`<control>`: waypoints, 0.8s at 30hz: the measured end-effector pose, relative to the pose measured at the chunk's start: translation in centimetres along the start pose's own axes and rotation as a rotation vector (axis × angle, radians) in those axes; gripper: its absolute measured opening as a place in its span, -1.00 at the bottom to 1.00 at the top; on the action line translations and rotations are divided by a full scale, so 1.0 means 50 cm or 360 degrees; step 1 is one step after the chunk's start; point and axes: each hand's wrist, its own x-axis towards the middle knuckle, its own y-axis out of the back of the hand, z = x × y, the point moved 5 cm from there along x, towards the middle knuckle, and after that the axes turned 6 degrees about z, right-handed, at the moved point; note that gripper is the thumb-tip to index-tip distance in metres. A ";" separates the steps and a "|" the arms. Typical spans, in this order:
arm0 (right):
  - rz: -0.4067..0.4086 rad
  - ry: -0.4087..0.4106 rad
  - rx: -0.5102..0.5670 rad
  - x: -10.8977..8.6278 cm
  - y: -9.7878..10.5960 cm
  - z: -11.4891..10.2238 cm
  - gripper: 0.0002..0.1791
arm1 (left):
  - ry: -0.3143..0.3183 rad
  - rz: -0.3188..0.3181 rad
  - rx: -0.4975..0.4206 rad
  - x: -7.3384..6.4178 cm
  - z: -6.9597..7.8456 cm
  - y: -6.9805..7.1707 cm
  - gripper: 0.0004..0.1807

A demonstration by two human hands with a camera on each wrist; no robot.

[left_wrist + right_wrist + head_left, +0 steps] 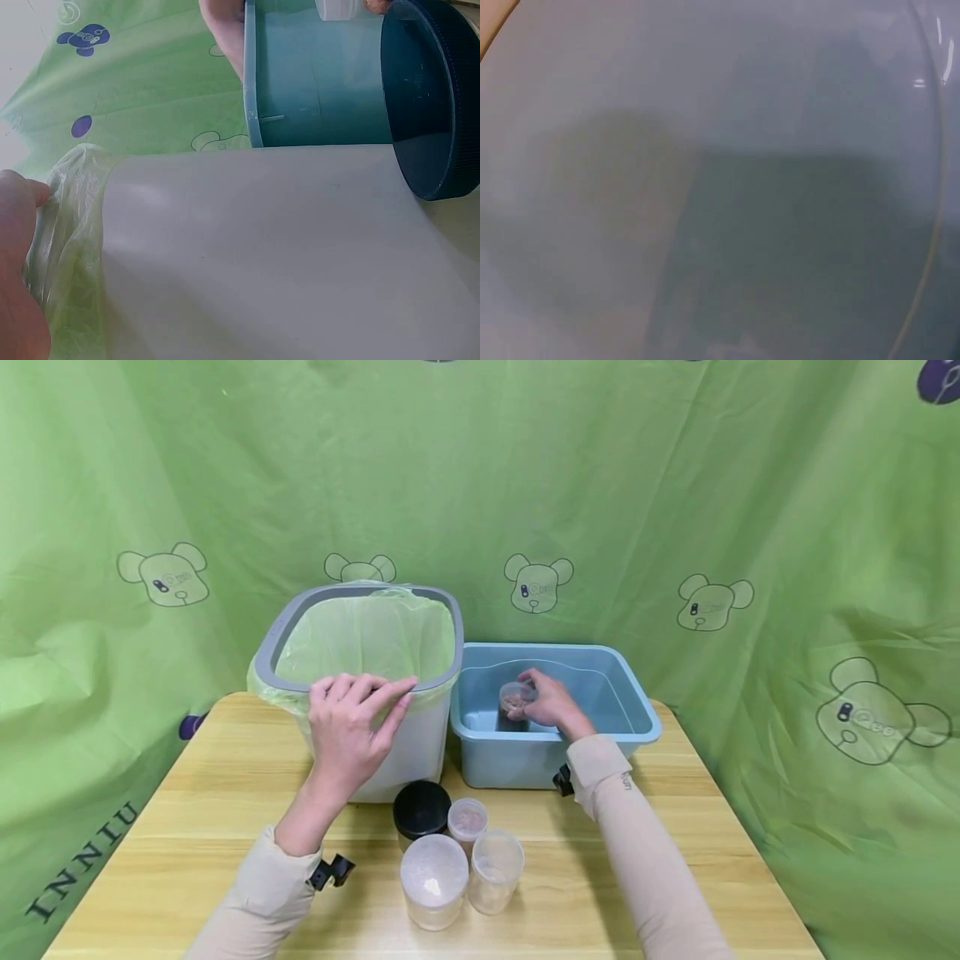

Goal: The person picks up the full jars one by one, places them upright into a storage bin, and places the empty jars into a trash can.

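Note:
My left hand (348,727) is at the front rim of a white trash bin (412,747), fingers bent over the grey rim. In the left wrist view its fingers touch the thin green bag (71,247) lining the bin. My right hand (549,700) reaches into a light blue plastic basin (495,764) and grips a small clear jar (514,695) with brownish-pink contents. The jar is upright; whether its bottom touches the basin floor is hidden. The right wrist view shows only the blurred basin surface (780,225) with shadows on it.
In front of the bin stand a black-lidded jar (422,810), a small jar (467,820) with pinkish contents, a wide translucent jar (433,881) and a narrower translucent one (497,870). They share a wooden table (202,810). Green printed cloth (480,485) hangs behind.

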 end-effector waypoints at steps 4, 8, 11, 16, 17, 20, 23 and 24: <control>-0.0052 0.0020 -0.0006 0.003 -0.007 0.004 -0.21 | -0.0005 0.0015 0.0012 -0.001 0.000 0.000 -0.77; -0.0067 0.0048 -0.0010 0.004 -0.010 0.007 -0.24 | -0.0006 0.0020 0.0020 -0.001 0.000 0.000 -0.76; -0.0076 0.0084 -0.0046 0.005 -0.012 0.006 -0.26 | -0.0006 0.0020 0.0021 -0.001 0.001 0.000 -0.76; -0.0119 0.0140 -0.0136 0.007 -0.015 0.002 -0.28 | -0.0009 0.0027 0.0019 -0.001 0.001 0.000 -0.77; -0.0127 0.0143 -0.0149 0.007 -0.015 0.002 -0.28 | -0.0009 0.0029 0.0018 -0.001 0.001 0.000 -0.77; -0.0132 0.0147 -0.0165 0.008 -0.016 0.001 -0.25 | -0.0004 0.0027 0.0019 -0.001 0.000 0.001 -0.77; -0.0137 0.0146 -0.0176 0.008 -0.016 0.000 -0.21 | -0.0005 0.0019 0.0023 0.000 0.001 0.001 -0.77; -0.0139 0.0148 -0.0174 0.008 -0.016 0.000 -0.19 | -0.0006 0.0017 0.0024 -0.001 0.001 0.001 -0.77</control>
